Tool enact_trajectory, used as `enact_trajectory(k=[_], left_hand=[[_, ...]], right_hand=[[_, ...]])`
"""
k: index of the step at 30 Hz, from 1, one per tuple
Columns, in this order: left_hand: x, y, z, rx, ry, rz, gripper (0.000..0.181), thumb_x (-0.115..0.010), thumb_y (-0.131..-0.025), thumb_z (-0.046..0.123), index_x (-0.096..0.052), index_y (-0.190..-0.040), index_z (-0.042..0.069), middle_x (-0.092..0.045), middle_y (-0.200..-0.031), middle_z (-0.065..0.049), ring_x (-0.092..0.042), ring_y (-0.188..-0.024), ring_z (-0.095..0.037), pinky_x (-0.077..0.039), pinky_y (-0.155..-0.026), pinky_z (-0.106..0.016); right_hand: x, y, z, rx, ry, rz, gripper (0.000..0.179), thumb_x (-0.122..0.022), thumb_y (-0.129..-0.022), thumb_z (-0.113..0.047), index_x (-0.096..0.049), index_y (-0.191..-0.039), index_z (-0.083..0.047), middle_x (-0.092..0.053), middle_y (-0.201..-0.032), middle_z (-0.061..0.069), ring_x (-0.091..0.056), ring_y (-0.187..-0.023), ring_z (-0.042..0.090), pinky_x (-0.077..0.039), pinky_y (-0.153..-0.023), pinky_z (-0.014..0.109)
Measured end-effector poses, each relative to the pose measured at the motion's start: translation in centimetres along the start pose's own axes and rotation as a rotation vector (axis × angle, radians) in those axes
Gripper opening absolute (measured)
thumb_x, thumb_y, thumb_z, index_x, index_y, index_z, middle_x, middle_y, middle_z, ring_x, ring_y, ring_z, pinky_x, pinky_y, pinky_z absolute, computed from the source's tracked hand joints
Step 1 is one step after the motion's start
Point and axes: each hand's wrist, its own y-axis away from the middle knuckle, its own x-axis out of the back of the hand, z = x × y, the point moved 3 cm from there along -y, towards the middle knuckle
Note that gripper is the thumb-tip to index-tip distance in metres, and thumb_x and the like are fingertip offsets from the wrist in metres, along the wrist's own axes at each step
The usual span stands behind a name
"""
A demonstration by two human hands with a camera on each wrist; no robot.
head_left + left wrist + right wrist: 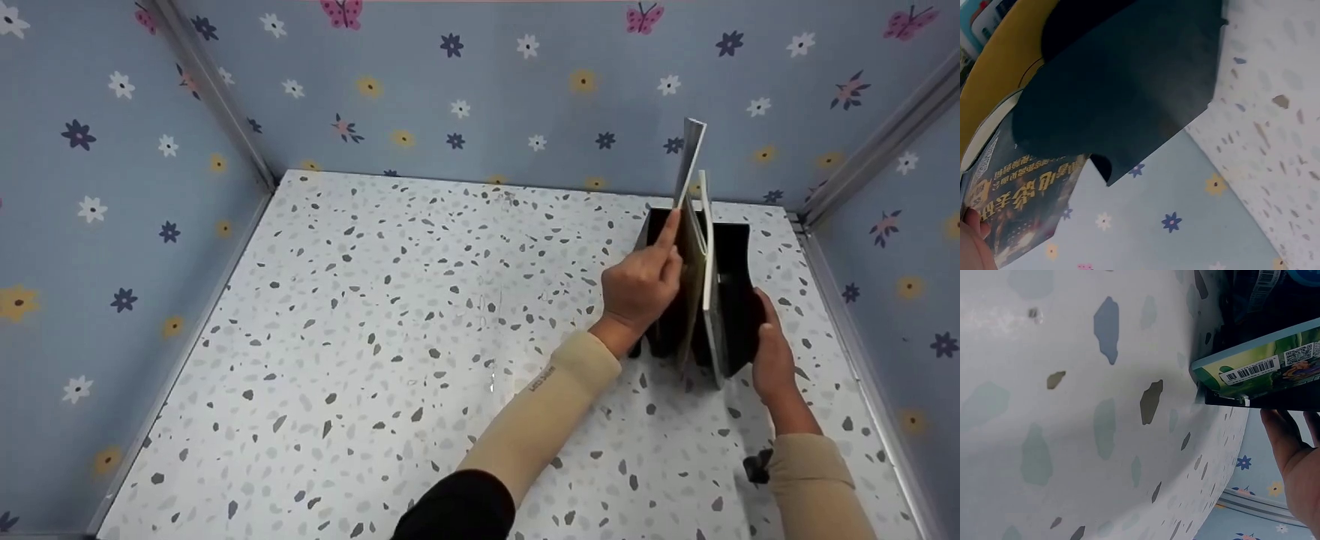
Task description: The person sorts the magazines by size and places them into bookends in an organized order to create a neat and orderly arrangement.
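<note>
Several books stand upright in a black book holder (pixel 733 300) at the back right of the table. My left hand (pixel 641 281) is at its left side, index finger straight against a dark book (pixel 690 154) that sticks up above the holder. Gold characters cover that dark book (pixel 1027 197) in the left wrist view. Beside it is a yellow-brown book (pixel 694 292), then a book with a pale edge (pixel 709 277). My right hand (pixel 774 360) rests its fingers along the holder's outer right wall. In the right wrist view a green book (pixel 1269 363) shows barcodes.
The white speckled table (pixel 420 315) stretches left of the holder. A blue flowered back wall (pixel 495 105) rises behind it, and a side wall (pixel 907 300) stands close to my right arm. A small black object (pixel 757 466) is beside my right sleeve.
</note>
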Motion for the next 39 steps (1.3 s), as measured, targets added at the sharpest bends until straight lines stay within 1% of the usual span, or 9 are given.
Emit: enact_trajectory(k=[3,7,11,16,21,28,32,36,39], left_hand=[[-0.2,1.0,-0.2,-0.017,0.013,0.010,0.043,-0.052,-0.091,0.020,-0.060,-0.132,0.011,-0.042,-0.048,0.012,-0.026,-0.042,0.000,-0.023,-0.039,-0.017],[-0.5,2.3,-0.4,-0.025,0.005,0.022,0.044,-0.057,-0.089,0.022,-0.061,-0.131,0.009,-0.043,-0.047,0.011,-0.026,-0.042,0.000,-0.025,-0.039,-0.018],[-0.6,3.2,-0.6,0.012,-0.015,0.024,0.045,-0.061,-0.088,0.025,-0.062,-0.129,0.008,-0.049,-0.049,0.010,-0.033,-0.041,-0.001,-0.027,-0.039,-0.019],[-0.8,3.9,-0.9,0.062,-0.017,0.005,0.042,-0.063,-0.087,0.024,-0.064,-0.126,0.010,-0.057,-0.055,0.008,-0.046,-0.046,-0.004,-0.035,-0.042,-0.019],[-0.8,4.4,-0.9,0.080,-0.003,-0.012,0.040,-0.062,-0.087,0.024,-0.065,-0.125,0.011,-0.060,-0.058,0.006,-0.051,-0.049,-0.005,-0.040,-0.043,-0.019],[-1.0,5.0,-0.8,0.062,0.016,-0.021,0.042,-0.063,-0.084,0.026,-0.066,-0.124,0.013,-0.061,-0.058,0.006,-0.052,-0.048,-0.006,-0.040,-0.043,-0.020],[-1.1,5.4,-0.8,0.045,0.049,-0.039,0.044,-0.063,-0.084,0.027,-0.065,-0.125,0.014,-0.064,-0.063,0.007,-0.056,-0.053,-0.007,-0.043,-0.045,-0.019],[-1.2,5.7,-1.0,0.098,0.124,-0.069,0.044,-0.063,-0.084,0.026,-0.063,-0.126,0.015,-0.071,-0.076,0.006,-0.063,-0.063,-0.007,-0.048,-0.052,-0.019],[-1.2,5.8,-1.1,0.169,0.203,-0.102,0.043,-0.063,-0.085,0.026,-0.062,-0.127,0.016,-0.073,-0.086,0.003,-0.065,-0.068,-0.008,-0.049,-0.055,-0.019]], right_hand=[[0.0,0.1,-0.1,-0.012,0.033,0.003,0.051,-0.016,-0.106,-0.037,-0.020,-0.155,-0.027,-0.016,-0.162,0.004,-0.017,-0.145,0.016,-0.012,-0.117,0.038],[0.0,0.2,-0.4,-0.013,0.047,0.006,0.050,-0.015,-0.106,-0.035,-0.020,-0.155,-0.025,-0.016,-0.162,0.008,-0.018,-0.145,0.017,-0.013,-0.116,0.036],[-0.3,0.5,-2.2,-0.019,0.031,0.000,0.051,-0.015,-0.106,-0.030,-0.019,-0.155,-0.016,-0.014,-0.161,0.014,-0.015,-0.145,0.018,-0.012,-0.116,0.034],[-0.6,0.9,-4.5,-0.020,0.026,-0.004,0.052,-0.015,-0.106,-0.026,-0.017,-0.154,-0.006,-0.013,-0.160,0.020,-0.016,-0.145,0.019,-0.012,-0.115,0.030],[-0.6,0.9,-4.6,-0.023,0.015,-0.006,0.053,-0.016,-0.106,-0.028,-0.016,-0.154,-0.005,-0.011,-0.160,0.021,-0.015,-0.145,0.018,-0.012,-0.116,0.029],[-0.7,1.0,-4.6,-0.001,0.031,0.002,0.052,-0.016,-0.106,-0.026,-0.018,-0.154,-0.005,-0.015,-0.159,0.022,-0.022,-0.140,0.005,-0.017,-0.109,0.017],[-0.7,1.1,-4.7,-0.010,0.017,0.000,0.053,-0.016,-0.106,-0.028,-0.018,-0.154,-0.006,-0.013,-0.160,0.021,-0.019,-0.141,0.005,-0.015,-0.113,0.022],[-0.7,1.2,-4.6,-0.017,-0.003,-0.011,0.054,-0.016,-0.106,-0.031,-0.017,-0.155,-0.007,-0.011,-0.161,0.018,-0.016,-0.144,0.008,-0.010,-0.117,0.033],[-0.8,1.1,-4.6,-0.010,-0.009,-0.006,0.054,-0.017,-0.106,-0.031,-0.017,-0.154,-0.007,-0.012,-0.161,0.017,-0.018,-0.140,0.000,-0.012,-0.115,0.027]])
